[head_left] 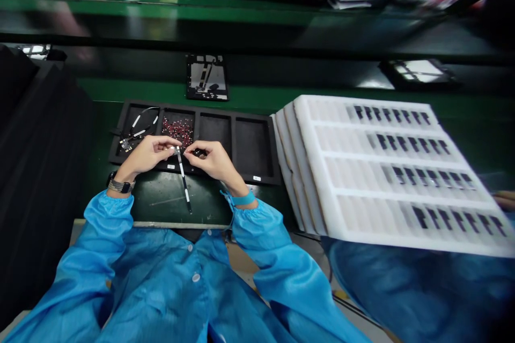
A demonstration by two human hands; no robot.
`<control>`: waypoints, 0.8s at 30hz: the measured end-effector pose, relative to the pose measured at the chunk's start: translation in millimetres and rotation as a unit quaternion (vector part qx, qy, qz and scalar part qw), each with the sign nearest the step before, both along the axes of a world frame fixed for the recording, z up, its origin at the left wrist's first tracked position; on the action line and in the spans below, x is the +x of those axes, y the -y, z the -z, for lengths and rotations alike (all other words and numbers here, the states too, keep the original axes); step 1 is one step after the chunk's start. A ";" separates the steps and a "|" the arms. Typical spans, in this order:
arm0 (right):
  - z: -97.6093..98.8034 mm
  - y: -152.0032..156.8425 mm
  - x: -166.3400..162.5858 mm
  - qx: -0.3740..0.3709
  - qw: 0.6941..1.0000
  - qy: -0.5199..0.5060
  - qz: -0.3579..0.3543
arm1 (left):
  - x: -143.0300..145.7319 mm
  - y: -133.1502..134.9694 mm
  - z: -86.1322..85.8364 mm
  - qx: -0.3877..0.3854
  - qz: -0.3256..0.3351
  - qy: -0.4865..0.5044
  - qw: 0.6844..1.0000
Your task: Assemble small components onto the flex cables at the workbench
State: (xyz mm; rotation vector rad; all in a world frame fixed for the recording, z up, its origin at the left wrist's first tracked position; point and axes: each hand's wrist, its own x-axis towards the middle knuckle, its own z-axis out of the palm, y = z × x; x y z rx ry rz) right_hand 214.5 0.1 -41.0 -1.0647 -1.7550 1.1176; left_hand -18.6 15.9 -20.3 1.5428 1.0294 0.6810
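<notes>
My left hand (148, 154) holds the upper end of a black-and-white striped stick-like tool (183, 178), which slants down over the tray's front edge toward the mat. My right hand (211, 161) sits just beside it, fingertips close to that tool's tip; whatever they pinch is too small to tell. Both hands are over a black compartment tray (215, 118). One compartment holds a heap of tiny red parts (177, 131), and another holds thin cables with small connectors (137, 128). A small dark item (199, 153) lies beneath my right fingers.
A dark green work mat (169, 201) lies under my wrists. To the right leans a stack of white foam trays (386, 171) holding rows of dark parts. A dark framed panel (207, 77) lies beyond the tray, and a black stack stands at the left.
</notes>
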 end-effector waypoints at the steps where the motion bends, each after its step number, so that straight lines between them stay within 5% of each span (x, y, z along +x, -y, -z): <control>1: 0.2 0.3 -0.4 -0.004 1.000 0.000 0.000 | 0.7 0.6 -0.1 -0.002 -0.001 0.007 1.000; 24: -12.0 2.0 2.7 -0.167 0.982 -0.020 -0.081 | 5.1 2.9 -3.8 0.067 0.038 -0.002 0.997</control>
